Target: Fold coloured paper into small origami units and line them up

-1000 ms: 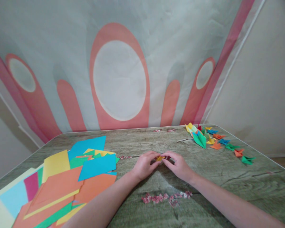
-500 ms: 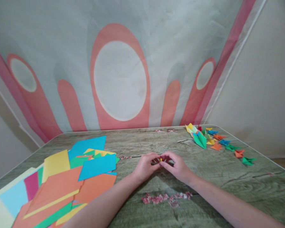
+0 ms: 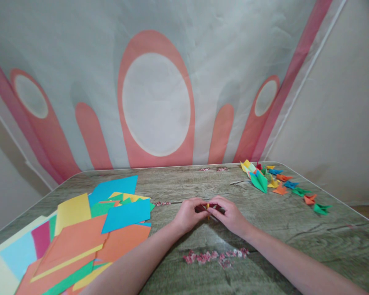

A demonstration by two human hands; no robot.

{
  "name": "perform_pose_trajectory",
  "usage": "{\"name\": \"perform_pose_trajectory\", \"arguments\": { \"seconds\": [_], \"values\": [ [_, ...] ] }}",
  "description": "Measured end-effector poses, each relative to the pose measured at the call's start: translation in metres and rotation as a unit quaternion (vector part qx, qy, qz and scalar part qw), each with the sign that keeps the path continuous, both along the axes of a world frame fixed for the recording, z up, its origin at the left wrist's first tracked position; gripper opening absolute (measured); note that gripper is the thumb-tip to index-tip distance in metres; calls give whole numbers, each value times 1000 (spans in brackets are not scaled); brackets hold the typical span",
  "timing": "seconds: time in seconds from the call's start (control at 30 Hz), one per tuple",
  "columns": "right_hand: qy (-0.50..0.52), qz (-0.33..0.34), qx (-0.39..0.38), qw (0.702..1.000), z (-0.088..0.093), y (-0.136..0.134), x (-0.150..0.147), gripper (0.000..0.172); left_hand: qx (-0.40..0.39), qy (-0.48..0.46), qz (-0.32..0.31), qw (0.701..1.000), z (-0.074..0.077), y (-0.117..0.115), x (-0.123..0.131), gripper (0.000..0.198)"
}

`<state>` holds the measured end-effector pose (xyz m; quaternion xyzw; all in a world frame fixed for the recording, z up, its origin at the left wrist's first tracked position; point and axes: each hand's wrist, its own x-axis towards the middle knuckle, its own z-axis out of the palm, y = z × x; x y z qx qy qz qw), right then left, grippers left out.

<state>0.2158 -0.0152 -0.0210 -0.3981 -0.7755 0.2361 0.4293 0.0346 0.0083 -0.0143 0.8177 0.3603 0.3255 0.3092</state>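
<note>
My left hand (image 3: pixel 190 214) and my right hand (image 3: pixel 226 212) meet fingertip to fingertip above the middle of the wood-patterned table. Pinched between them is a small yellow folded paper (image 3: pixel 208 206), mostly covered by the fingers. A narrow tip of it pokes out below the fingertips. Its full shape cannot be made out. Both hands are closed on it, with thumbs toward me and fingers curled on the far side.
Loose coloured paper sheets (image 3: pixel 76 241) overlap on the left, some under my left forearm. At the far right lie several small folded paper figures (image 3: pixel 310 199) in a row, beside a green paper plane (image 3: pixel 258 181). A printed backdrop (image 3: pixel 155 106) rises behind the table (image 3: pixel 283 246).
Both hands stay in place while the fingers shift slightly. More of the yellow folded paper shows now, above and below the fingertips.
</note>
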Motion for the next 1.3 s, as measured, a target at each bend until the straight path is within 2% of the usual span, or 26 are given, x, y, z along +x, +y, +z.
{"name": "perform_pose_trajectory", "arguments": {
  "seconds": [0.43, 0.67, 0.87, 1.0, 1.13, 1.3],
  "values": [
    [-15, -2, 5, 1000, -3, 3, 0, 18, -16, 23, -8, 1000, 1, 1, 0, 23],
    [-31, 4, 37, 999, -5, 5, 3, 24, 14, 46, -16, 999, 3, 1, 0, 23],
    [-91, 2, 89, 992, -8, 6, 6, 29, 42, 59, -14, 997, 5, 1, -1, 28],
    [-124, -13, 114, 986, -10, 6, 6, 27, 57, 86, -13, 995, 6, 0, -1, 30],
    [-122, -23, 105, 987, -10, 6, 5, 23, 76, 107, -21, 991, 5, 1, -3, 30],
    [-172, -39, 96, 980, -11, 6, 6, 18, 100, 126, -24, 987, 4, 3, -7, 27]
  ]
}}
